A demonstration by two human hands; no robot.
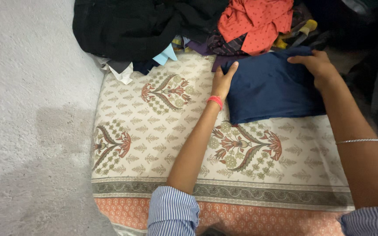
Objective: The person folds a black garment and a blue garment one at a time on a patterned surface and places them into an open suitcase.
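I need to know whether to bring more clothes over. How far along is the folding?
One navy cloth lies folded on the patterned sheet, with the left hand and right hand pressing its far corners. A heap of black clothes and an orange garment behind it is unfolded.

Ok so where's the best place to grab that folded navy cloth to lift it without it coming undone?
Probably by its two short sides, coming in from left and right. The folded navy cloth lies flat as a rectangle, and the left hand and right hand already sit at those edges, so pinching all layers there should keep the fold.
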